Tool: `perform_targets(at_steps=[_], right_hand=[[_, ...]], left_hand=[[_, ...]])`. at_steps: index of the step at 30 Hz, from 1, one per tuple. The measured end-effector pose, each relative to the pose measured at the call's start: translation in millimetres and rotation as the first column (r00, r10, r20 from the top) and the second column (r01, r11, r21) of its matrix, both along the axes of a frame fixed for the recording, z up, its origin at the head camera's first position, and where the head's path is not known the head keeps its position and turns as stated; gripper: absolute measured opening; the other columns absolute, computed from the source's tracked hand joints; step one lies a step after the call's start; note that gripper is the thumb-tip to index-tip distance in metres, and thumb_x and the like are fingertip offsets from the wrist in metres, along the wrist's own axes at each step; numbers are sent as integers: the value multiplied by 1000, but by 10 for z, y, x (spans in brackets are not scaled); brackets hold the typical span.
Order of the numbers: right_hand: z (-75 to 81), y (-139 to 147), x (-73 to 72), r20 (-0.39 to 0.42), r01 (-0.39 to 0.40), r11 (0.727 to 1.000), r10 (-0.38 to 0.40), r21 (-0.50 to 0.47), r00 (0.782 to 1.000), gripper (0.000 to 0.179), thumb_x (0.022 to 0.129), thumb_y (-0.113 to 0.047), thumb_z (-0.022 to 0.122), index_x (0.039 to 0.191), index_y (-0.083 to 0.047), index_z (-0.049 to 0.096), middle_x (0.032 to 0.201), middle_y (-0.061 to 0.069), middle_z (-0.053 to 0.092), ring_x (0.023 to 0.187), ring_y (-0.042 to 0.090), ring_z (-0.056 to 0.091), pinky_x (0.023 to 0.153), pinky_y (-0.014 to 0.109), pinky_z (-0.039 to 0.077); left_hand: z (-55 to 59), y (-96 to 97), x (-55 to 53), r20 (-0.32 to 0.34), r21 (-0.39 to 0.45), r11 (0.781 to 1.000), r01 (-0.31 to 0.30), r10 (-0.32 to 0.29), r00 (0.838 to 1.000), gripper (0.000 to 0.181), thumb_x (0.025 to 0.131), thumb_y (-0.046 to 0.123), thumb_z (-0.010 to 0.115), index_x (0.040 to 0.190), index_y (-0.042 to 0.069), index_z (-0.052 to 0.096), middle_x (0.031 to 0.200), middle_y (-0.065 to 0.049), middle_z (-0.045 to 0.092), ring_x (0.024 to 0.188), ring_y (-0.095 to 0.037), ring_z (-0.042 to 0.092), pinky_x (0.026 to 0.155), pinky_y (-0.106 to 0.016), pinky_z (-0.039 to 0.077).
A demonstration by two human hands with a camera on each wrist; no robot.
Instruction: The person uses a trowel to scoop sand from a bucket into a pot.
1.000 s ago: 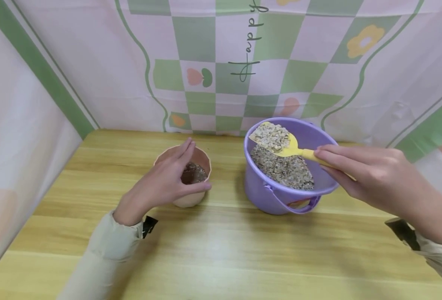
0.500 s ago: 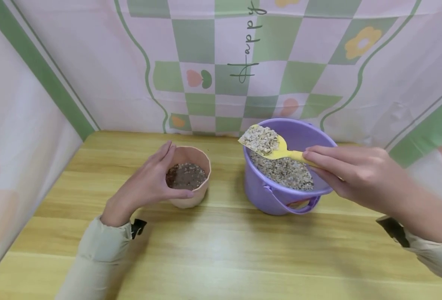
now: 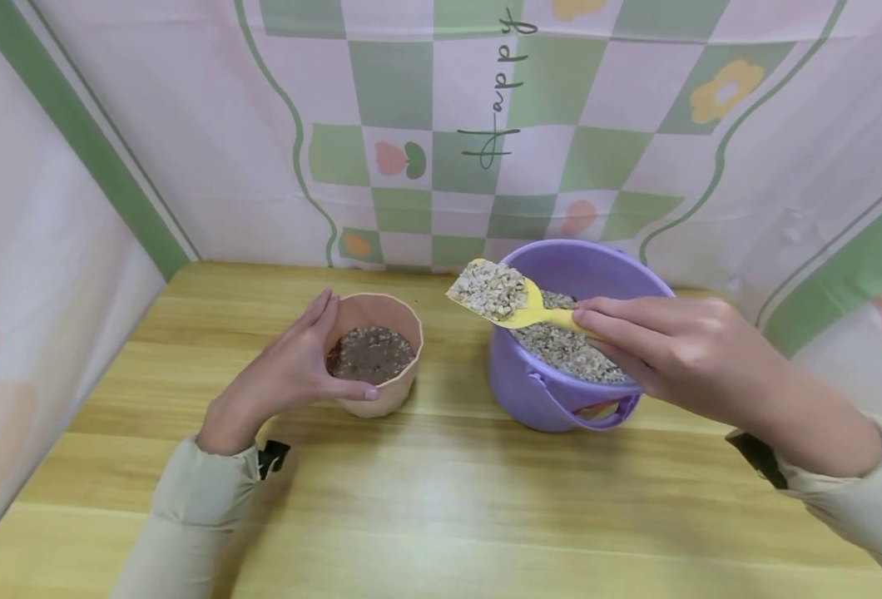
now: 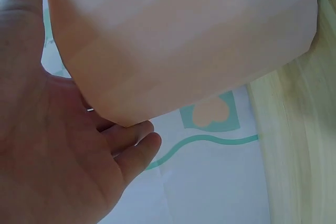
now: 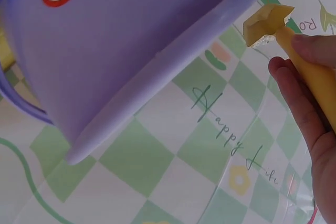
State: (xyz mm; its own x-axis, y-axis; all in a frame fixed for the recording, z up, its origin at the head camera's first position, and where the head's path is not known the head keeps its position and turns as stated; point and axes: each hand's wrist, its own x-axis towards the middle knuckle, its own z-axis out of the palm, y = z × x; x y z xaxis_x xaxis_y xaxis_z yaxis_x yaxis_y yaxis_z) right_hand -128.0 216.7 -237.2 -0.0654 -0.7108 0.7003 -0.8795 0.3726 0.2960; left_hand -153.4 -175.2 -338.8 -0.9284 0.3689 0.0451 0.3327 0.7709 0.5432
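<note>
My left hand [image 3: 279,366] holds the left side of a peach-coloured plant pot [image 3: 377,405], thumb along its near rim. The left wrist view shows the pot's wall [image 4: 184,40] with curled fingers [image 4: 139,153] at one edge. Dark soil [image 3: 372,353] fills the pot's lower part. With my right hand [image 3: 684,341] I grip the handle of a yellow toy shovel [image 3: 534,309], heaped with pale gravel [image 3: 488,289]. Its blade hangs between the pot and a purple bucket [image 3: 527,395], while the handle passes over the bucket's mouth.
More gravel [image 3: 572,349] lies inside the bucket, whose purple handle [image 3: 598,423] hangs down in front. Both containers stand on a wooden table [image 3: 411,507], close to a checked cloth backdrop [image 3: 463,208] behind them.
My left hand has moved left from over the pot to its side, uncovering the soil. The loaded shovel has travelled left in my right hand, from above the bucket past its rim.
</note>
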Motion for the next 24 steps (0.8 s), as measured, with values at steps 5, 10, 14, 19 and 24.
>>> perform_targets(at_steps=[5, 10, 14, 19, 24], right_hand=[[-14, -41, -15, -10, 2, 1000, -2, 13, 1000, 34, 105, -23, 50, 100, -4, 77, 91, 11, 76, 71, 27, 73, 49, 47, 55], [-12, -65, -22, -2, 11, 999, -11, 38, 1000, 34, 105, -24, 49, 103, -6, 77, 93, 10, 76, 74, 26, 73, 51, 46, 56], [-1, -117, -24, -1, 1, 997, 0, 77, 1000, 34, 106, -22, 48, 105, -4, 76, 95, 9, 76, 77, 25, 73, 57, 45, 57], [7, -206, -42, -1, -26, 993, 26, 114, 1000, 33, 107, -19, 46, 105, -2, 74, 95, 7, 76, 78, 22, 73, 61, 43, 59], [14, -311, -66, 3, -62, 988, 62, 138, 998, 32, 107, -17, 45, 106, -1, 73, 95, 7, 75, 78, 20, 72, 58, 40, 58]], left_hand=[[-10, -2, -2, 12, -10, 1000, -7, 8, 1000, 142, 62, 75, 79, 159, 1, 7, 165, -19, 4, 147, -39, 21, 115, -55, 29], [4, 6, 5, 0, -12, 1000, -7, 7, 1000, 140, 62, 74, 80, 159, 1, 10, 165, -17, 9, 146, -38, 26, 114, -54, 32], [15, 10, 8, 12, -19, 1000, -8, 8, 1000, 140, 63, 74, 80, 159, 1, 10, 165, -17, 9, 147, -38, 24, 115, -54, 31], [28, 9, 6, 24, -25, 1000, -7, 8, 1000, 138, 64, 72, 80, 158, -1, 10, 164, -19, 10, 148, -37, 21, 116, -54, 29], [41, -5, 10, 45, -25, 1000, -11, 13, 999, 140, 63, 75, 78, 159, 1, 9, 165, -17, 8, 148, -36, 20, 116, -53, 29]])
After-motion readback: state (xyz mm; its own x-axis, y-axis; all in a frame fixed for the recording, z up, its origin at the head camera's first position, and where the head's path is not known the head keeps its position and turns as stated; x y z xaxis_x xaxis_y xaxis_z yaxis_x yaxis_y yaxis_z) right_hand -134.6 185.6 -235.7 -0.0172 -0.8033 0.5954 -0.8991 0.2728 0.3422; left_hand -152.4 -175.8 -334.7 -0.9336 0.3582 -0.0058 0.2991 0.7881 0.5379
